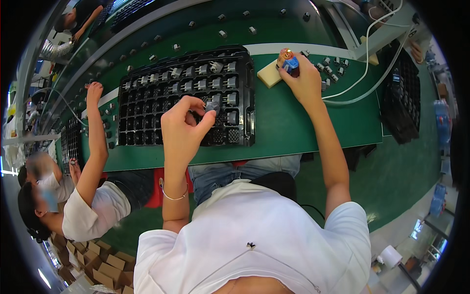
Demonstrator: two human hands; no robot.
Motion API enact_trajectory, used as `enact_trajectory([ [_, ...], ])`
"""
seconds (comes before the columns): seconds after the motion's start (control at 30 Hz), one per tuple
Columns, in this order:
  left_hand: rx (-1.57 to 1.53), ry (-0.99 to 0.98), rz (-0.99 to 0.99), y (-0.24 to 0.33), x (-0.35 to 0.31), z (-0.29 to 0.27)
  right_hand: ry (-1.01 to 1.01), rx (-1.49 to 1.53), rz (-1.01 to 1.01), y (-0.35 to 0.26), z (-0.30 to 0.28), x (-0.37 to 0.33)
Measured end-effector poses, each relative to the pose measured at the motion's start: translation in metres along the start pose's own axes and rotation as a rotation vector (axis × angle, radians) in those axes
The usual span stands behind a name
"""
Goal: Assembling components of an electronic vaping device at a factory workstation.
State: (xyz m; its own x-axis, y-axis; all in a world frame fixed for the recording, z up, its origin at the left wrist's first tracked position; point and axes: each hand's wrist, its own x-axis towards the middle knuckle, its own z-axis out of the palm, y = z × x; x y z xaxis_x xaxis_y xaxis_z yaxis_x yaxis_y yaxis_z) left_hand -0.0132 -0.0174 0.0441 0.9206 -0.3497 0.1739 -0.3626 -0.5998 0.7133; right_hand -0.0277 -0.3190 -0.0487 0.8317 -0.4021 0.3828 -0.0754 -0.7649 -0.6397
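Observation:
My left hand [183, 125] pinches a small grey plug-like part [212, 107] between thumb and fingers, over the right side of a black compartment tray [142, 130]. Several similar grey parts with metal pins [201, 84] sit in the tray's upper and right-hand pockets. Farther right, my right hand [304, 81] is closed around a small object with a blue body and an orange, shiny top [289, 61]; its exact kind is not clear. Just left of that hand a pale yellow block [269, 74] lies on the green table [274, 122].
Loose parts [333, 71] lie right of my right hand, near white tubes [360, 93]. More parts [223, 34] are spread along a green belt beyond the tray. Stacked black trays [401, 98] stand at far right. A co-worker's arm [98, 137] reaches in at left; cardboard boxes [110, 269] lie behind.

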Motion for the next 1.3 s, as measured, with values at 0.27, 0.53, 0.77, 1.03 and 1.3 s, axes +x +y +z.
enact_trajectory([
  [0.27, -0.66, -0.085, -0.017, -0.008, 0.005, 0.015, 0.044, -0.009, -0.075, 0.001, 0.001, 0.005],
  [0.53, -0.871, -0.101, -0.022, -0.009, 0.012, 0.018, -0.055, -0.071, -0.008, 0.029, 0.028, 0.088],
  [0.77, -0.926, -0.173, -0.066, -0.008, 0.013, 0.013, -0.03, -0.216, -0.002, 0.058, 0.07, 0.147],
  [1.03, -0.917, -0.124, -0.045, 0.006, 0.02, 0.017, 0.033, -0.317, -0.086, 0.036, 0.049, 0.138],
  [1.3, -0.848, -0.02, 0.025, 0.014, 0.018, 0.027, -0.408, 0.907, 0.166, -0.101, -0.036, 0.016],
])
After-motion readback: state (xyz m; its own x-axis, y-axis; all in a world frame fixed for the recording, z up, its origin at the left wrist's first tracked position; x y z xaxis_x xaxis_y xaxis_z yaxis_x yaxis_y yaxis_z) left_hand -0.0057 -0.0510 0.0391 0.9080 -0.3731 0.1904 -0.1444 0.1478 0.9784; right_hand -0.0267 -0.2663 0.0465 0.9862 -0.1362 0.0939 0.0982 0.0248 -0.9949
